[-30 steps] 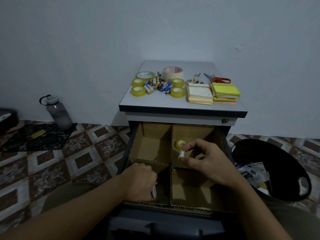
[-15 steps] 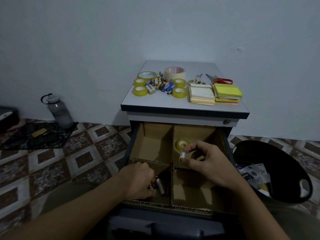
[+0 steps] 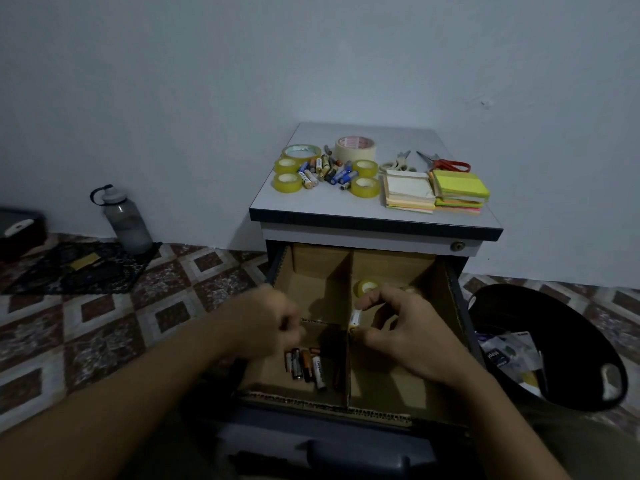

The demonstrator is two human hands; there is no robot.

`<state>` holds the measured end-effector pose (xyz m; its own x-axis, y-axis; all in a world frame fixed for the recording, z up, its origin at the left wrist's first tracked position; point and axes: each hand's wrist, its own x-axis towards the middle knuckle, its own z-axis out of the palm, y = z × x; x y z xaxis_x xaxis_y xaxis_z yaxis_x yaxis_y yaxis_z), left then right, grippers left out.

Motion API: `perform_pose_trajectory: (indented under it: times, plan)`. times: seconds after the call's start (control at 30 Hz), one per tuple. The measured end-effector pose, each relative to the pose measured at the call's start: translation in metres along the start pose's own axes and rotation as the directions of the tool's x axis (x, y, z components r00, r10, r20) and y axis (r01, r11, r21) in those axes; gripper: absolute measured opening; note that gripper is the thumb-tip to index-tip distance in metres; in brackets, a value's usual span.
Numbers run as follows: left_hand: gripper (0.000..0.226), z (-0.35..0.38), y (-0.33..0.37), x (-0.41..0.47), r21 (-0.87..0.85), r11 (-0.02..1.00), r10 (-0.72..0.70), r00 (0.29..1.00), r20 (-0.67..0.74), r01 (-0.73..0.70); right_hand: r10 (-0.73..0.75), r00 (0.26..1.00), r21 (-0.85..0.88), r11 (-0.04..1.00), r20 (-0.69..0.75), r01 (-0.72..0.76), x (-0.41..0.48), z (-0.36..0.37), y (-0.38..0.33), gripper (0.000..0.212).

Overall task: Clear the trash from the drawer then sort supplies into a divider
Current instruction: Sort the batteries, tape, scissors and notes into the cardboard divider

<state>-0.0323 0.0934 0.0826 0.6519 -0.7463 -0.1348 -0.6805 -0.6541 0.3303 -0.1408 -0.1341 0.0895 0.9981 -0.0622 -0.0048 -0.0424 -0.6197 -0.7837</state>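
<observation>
Batteries (image 3: 304, 367) are filling the divider's (image 3: 348, 341) near-left cell; most supplies are waiting on the desk (image 3: 374, 216). Right hand (image 3: 412, 336) is pinching one battery (image 3: 355, 319); left hand (image 3: 273, 320) is blurred, grip unclear.

Almost nothing here reads clearly for me. The white battery (image 3: 319, 373) lying in the near-left compartment of the cardboard divider (image 3: 348, 362) carries dark lettering along its side, but the letters are too small and blurred to make out. The wide tape roll (image 3: 355, 148) at the far side of the counter (image 3: 374, 211) shows red print on its core, unreadable too. A wrapper (image 3: 498, 355) in the black bin (image 3: 585, 344) on my right bears a short white word on a dark patch, which I cannot spell out.
</observation>
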Motion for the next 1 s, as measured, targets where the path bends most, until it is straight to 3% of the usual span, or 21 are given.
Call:
perform_pose_trajectory:
  times: [0.07,0.2,0.33,0.47,0.67,0.87,1.0]
  plan:
    - [0.022,-0.015,-0.020,0.000,-0.161,0.987,-0.051,0.985,-0.164,0.024,-0.005,0.997,-0.029,1.000,0.073,0.007,0.000,0.011,-0.005,0.031]
    - [0.016,-0.029,-0.061,0.002,-0.181,0.972,-0.207,0.910,-0.360,0.149,-0.013,0.968,-0.042,0.999,0.250,0.024,0.005,0.038,-0.021,0.032]
    - [0.015,-0.016,-0.077,0.002,-0.396,0.861,-0.418,0.888,-0.194,0.319,-0.071,0.933,-0.190,0.971,0.352,0.145,0.024,0.073,-0.031,0.022]
    - [0.014,-0.016,-0.073,0.001,-0.430,0.844,-0.406,0.905,-0.123,0.320,-0.067,0.916,-0.408,0.881,0.396,0.241,0.047,0.104,-0.033,0.016]
    - [0.014,-0.018,-0.075,0.001,-0.456,0.838,-0.376,0.923,-0.084,0.300,-0.126,0.894,-0.574,0.727,0.429,0.378,0.054,0.125,-0.023,0.013]
    - [0.017,-0.020,-0.074,0.005,-0.459,0.849,-0.332,0.940,-0.081,0.261,-0.100,0.921,-0.509,0.808,0.376,0.296,0.053,0.116,-0.015,0.012]
    - [0.018,-0.018,-0.074,0.005,-0.455,0.846,-0.345,0.936,-0.066,0.279,-0.035,0.856,-0.365,0.895,0.516,0.256,0.054,0.116,-0.019,0.024]
